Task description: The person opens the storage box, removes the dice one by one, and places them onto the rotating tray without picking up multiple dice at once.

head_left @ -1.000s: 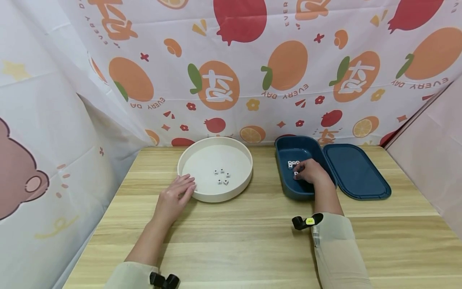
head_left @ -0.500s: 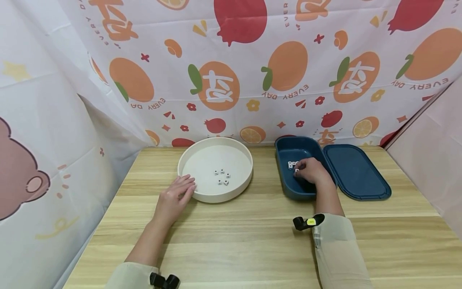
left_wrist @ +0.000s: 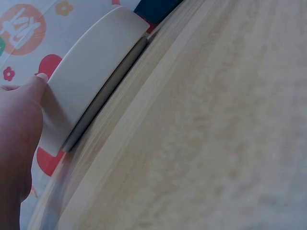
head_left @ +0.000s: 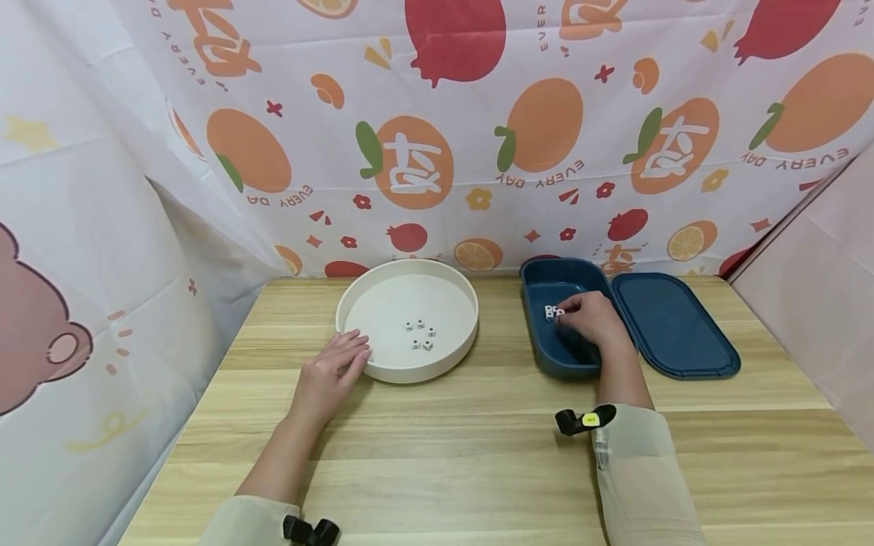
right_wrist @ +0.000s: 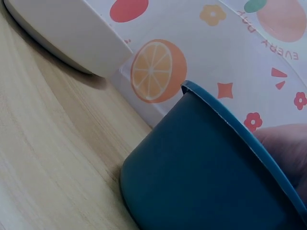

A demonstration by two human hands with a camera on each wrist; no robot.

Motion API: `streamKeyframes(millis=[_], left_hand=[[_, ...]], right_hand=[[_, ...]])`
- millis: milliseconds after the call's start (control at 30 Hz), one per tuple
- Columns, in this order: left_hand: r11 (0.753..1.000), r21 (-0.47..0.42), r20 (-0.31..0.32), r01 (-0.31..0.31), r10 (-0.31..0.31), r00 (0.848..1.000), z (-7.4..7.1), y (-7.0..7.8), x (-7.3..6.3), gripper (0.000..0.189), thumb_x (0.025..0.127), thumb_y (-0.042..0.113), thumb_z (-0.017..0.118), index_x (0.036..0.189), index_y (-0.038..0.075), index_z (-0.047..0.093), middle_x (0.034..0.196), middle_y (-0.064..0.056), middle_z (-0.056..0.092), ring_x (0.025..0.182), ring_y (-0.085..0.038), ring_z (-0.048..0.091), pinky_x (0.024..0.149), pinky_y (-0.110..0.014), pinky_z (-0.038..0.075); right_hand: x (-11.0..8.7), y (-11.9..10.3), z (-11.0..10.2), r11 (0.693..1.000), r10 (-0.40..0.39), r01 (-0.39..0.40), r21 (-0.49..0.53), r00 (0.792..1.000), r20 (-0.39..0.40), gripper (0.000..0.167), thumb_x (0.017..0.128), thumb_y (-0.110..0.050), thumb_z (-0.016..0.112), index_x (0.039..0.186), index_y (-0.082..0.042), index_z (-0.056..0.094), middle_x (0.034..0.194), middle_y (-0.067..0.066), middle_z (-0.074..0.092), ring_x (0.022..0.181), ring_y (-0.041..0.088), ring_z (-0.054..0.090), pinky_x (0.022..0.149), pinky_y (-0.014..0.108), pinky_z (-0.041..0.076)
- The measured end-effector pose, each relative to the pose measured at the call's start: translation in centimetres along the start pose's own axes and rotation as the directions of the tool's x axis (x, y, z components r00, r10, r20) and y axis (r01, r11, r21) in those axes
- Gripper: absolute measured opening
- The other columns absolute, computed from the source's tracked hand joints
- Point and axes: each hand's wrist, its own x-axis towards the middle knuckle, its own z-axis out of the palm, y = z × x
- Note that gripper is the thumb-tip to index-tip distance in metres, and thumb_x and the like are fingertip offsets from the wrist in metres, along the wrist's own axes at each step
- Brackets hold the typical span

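A dark blue oblong box (head_left: 567, 369) stands on the right of the table. My right hand (head_left: 592, 322) reaches into it, and the thumb and fingers pinch a small white die (head_left: 561, 312) beside a tight group of white dice (head_left: 549, 312) on its floor. In the right wrist view the box wall hides most of that hand. On the left, a round cream tray (head_left: 447, 365) holds several loose white dice (head_left: 427, 345) with dark pips. My left hand (head_left: 332, 371) rests on its near left rim, fingers fairly straight; in the left wrist view the thumb (left_wrist: 39, 84) touches the tray's edge.
A dark blue lid (head_left: 676, 326) lies flat against the box's right side. Behind the wooden table (head_left: 451, 455) hangs a fruit-print cloth (head_left: 471, 152). Another pale cloth (head_left: 123, 265) hangs on the left.
My right hand has moved slightly away from me inside the box, carrying the die up to the grouped dice. My left hand and the tray have not moved.
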Motion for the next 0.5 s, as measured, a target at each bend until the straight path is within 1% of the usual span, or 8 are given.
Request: streamKeyframes(millis=[100, 200, 267, 400, 500], left_hand=[[1.0, 0.003, 0.005, 0.007, -0.007, 1.0, 0.0, 0.0, -0.1, 0.017, 0.086, 0.01, 0.075, 0.101, 0.002, 0.077, 0.107, -0.009, 0.075, 0.111, -0.028, 0.068, 0.113, -0.039, 0.042], [1.0, 0.006, 0.006, 0.008, -0.008, 1.0, -0.1, 0.0, -0.1, 0.017, 0.086, 0.01, 0.076, 0.101, 0.002, 0.077, 0.107, -0.008, 0.075, 0.111, -0.028, 0.068, 0.113, -0.038, 0.042], [1.0, 0.007, 0.0, 0.004, -0.004, 1.0, -0.1, -0.1, -0.1, 0.017, 0.085, 0.009, 0.076, 0.101, 0.002, 0.077, 0.107, -0.009, 0.075, 0.111, -0.028, 0.068, 0.112, -0.04, 0.043], [1.0, 0.002, -0.018, -0.017, 0.017, 1.0, -0.1, -0.1, -0.1, 0.017, 0.083, 0.006, 0.077, 0.099, 0.0, 0.077, 0.106, -0.01, 0.075, 0.11, -0.029, 0.068, 0.108, -0.047, 0.046], [1.0, -0.005, -0.023, -0.022, 0.022, 1.0, 0.1, -0.2, -0.1, 0.017, 0.082, 0.005, 0.078, 0.099, 0.0, 0.077, 0.105, -0.01, 0.075, 0.11, -0.03, 0.069, 0.108, -0.049, 0.046]], right_hand=[[0.0, -0.2, 0.0, 1.0, -0.018, 0.019, 0.003, 0.999, -0.028, 0.028, 0.093, -0.025, 0.067, 0.113, -0.006, 0.073, 0.112, 0.016, 0.067, 0.1, 0.03, 0.056, 0.091, 0.046, 0.054], [-0.1, -0.6, 0.0, 0.999, -0.033, 0.034, 0.012, 0.998, -0.059, 0.029, 0.094, -0.027, 0.066, 0.115, -0.006, 0.072, 0.114, 0.017, 0.067, 0.099, 0.03, 0.056, 0.092, 0.046, 0.055], [-0.2, -0.9, -0.1, 0.999, -0.043, 0.045, 0.016, 0.996, -0.08, 0.03, 0.095, -0.028, 0.066, 0.116, -0.007, 0.071, 0.115, 0.017, 0.067, 0.1, 0.03, 0.056, 0.092, 0.047, 0.056], [-0.4, -1.9, 0.1, 0.994, -0.11, 0.112, 0.01, 0.985, -0.136, 0.032, 0.095, -0.029, 0.066, 0.118, -0.007, 0.071, 0.116, 0.015, 0.068, 0.098, 0.029, 0.059, 0.09, 0.046, 0.058], [-0.5, -3.0, 0.6, 0.985, -0.164, 0.17, 0.019, 0.972, -0.168, 0.033, 0.095, -0.031, 0.067, 0.119, -0.009, 0.07, 0.116, 0.012, 0.069, 0.097, 0.027, 0.061, 0.085, 0.043, 0.059]])
